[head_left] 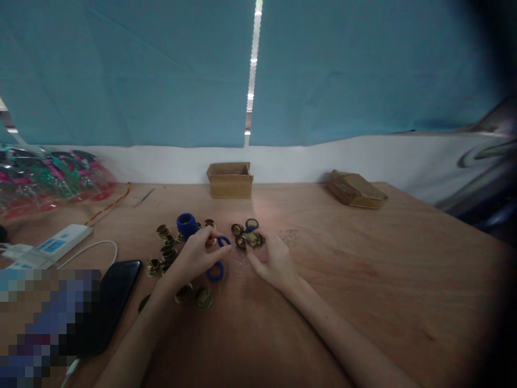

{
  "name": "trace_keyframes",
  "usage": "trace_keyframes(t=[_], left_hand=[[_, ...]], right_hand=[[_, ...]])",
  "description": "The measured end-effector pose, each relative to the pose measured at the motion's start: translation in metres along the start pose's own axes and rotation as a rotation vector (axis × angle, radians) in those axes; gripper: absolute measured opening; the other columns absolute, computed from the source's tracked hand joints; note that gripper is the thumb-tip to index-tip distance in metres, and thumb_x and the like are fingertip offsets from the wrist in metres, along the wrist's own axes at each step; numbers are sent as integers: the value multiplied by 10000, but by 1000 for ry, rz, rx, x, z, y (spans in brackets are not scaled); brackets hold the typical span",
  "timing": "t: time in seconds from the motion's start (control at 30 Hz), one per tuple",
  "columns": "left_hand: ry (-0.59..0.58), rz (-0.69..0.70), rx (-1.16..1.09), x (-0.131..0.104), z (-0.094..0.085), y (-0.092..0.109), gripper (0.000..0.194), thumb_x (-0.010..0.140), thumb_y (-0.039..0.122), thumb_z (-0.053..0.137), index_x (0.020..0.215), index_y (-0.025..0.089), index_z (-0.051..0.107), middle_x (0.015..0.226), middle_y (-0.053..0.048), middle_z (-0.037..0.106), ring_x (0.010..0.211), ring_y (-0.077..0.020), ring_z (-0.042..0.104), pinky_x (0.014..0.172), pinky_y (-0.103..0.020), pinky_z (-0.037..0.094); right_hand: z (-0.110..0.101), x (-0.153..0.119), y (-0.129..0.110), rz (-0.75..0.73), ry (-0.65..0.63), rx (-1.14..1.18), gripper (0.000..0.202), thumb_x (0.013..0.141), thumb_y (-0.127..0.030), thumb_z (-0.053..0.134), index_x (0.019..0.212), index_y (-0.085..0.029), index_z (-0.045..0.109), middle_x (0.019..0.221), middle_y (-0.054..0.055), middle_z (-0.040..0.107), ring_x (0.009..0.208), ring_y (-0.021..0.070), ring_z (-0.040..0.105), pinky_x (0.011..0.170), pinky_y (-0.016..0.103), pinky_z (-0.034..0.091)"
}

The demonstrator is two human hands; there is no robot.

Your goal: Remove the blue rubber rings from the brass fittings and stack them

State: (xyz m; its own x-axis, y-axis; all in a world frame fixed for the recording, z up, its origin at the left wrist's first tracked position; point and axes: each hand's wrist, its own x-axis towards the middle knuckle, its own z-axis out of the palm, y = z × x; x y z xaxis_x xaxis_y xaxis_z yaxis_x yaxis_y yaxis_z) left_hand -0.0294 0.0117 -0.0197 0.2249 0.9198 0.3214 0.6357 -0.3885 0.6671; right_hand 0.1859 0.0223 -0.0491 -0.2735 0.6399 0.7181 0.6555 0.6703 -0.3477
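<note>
My left hand (197,254) pinches a small blue ring (223,241) between thumb and fingertips above the wooden table (363,280). My right hand (272,257) closes its fingertips on a brass-coloured round fitting (255,240) in a small cluster of such fittings (242,233). Another blue ring (215,271) lies flat just below my left hand. A stack of blue rings (186,224) stands behind it. More brass fittings (166,249) are scattered to the left and near my left wrist (204,297).
An open cardboard box (230,180) stands at the table's back, a flat cardboard packet (355,189) to its right. A black phone (117,293), a white power strip (60,243) with cable and a bag of colourful items (48,180) lie left.
</note>
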Motion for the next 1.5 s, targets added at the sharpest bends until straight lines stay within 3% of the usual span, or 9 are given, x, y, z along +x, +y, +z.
trace_keyframes(t=[0.23, 0.37, 0.6, 0.7, 0.83, 1.0, 1.17, 1.27, 1.5], left_hand=[[-129, -86, -110, -3, -4, 7, 316, 769, 484, 628, 749, 175, 567, 714, -26, 666, 631, -163, 596, 554, -251, 422], [-167, -60, -174, -3, -5, 13, 264, 853, 440, 530, 848, 182, 585, 730, -22, 676, 659, -161, 615, 585, -251, 432], [-153, -73, -29, -1, -5, 5, 385, 857, 481, 494, 657, 169, 599, 617, 0, 609, 578, -139, 539, 524, -239, 374], [-87, -80, -81, 0, -4, 5, 345, 840, 467, 524, 676, 173, 602, 642, -3, 631, 595, -143, 561, 528, -238, 401], [-8, -62, -261, 1, -5, 9, 253, 840, 398, 553, 716, 181, 592, 900, -57, 705, 823, -190, 646, 719, -298, 502], [135, -21, -296, 3, -7, 2, 205, 822, 363, 588, 732, 182, 558, 978, -78, 694, 906, -197, 653, 815, -328, 509], [560, -44, -14, 3, -13, 2, 318, 747, 371, 686, 986, 202, 562, 981, -57, 664, 916, -210, 641, 859, -366, 498], [758, -63, 114, 4, -22, 7, 299, 760, 346, 681, 997, 210, 560, 1063, -54, 658, 1023, -223, 612, 948, -390, 448], [741, -62, 220, 9, -33, -10, 240, 767, 356, 673, 942, 207, 601, 1015, -53, 672, 1008, -242, 609, 921, -395, 445]], right_hand=[[0, -1, 0, 7, -14, -13, 274, 809, -237, 567, 1069, -189, 494, 896, 84, 645, 788, 225, 611, 700, 355, 500], [1, -1, 0, 14, -23, -12, 287, 804, -238, 576, 1073, -189, 490, 896, 80, 641, 794, 227, 605, 708, 358, 498], [3, -2, 2, 18, -37, -13, 271, 799, -228, 580, 1053, -189, 493, 879, 75, 645, 793, 227, 615, 702, 352, 502], [3, -2, 2, 5, -33, -16, 273, 804, -228, 567, 1063, -191, 493, 895, 82, 651, 810, 230, 625, 708, 354, 507], [2, -2, 2, -8, -22, -18, 283, 797, -231, 570, 1067, -191, 494, 906, 84, 651, 810, 230, 627, 713, 356, 508], [0, 0, 2, -1, -29, -43, 287, 780, -224, 575, 1054, -188, 497, 879, 84, 647, 768, 233, 612, 679, 356, 502], [1, -2, 3, -8, -29, -39, 297, 779, -219, 578, 1063, -183, 497, 881, 80, 645, 770, 226, 606, 687, 351, 498], [2, -2, 3, -13, -29, -36, 284, 786, -220, 575, 1057, -183, 499, 886, 80, 645, 777, 225, 607, 695, 352, 498], [1, -1, 2, -21, -41, -43, 282, 776, -211, 582, 1045, -175, 504, 865, 78, 644, 767, 224, 607, 684, 342, 494]])
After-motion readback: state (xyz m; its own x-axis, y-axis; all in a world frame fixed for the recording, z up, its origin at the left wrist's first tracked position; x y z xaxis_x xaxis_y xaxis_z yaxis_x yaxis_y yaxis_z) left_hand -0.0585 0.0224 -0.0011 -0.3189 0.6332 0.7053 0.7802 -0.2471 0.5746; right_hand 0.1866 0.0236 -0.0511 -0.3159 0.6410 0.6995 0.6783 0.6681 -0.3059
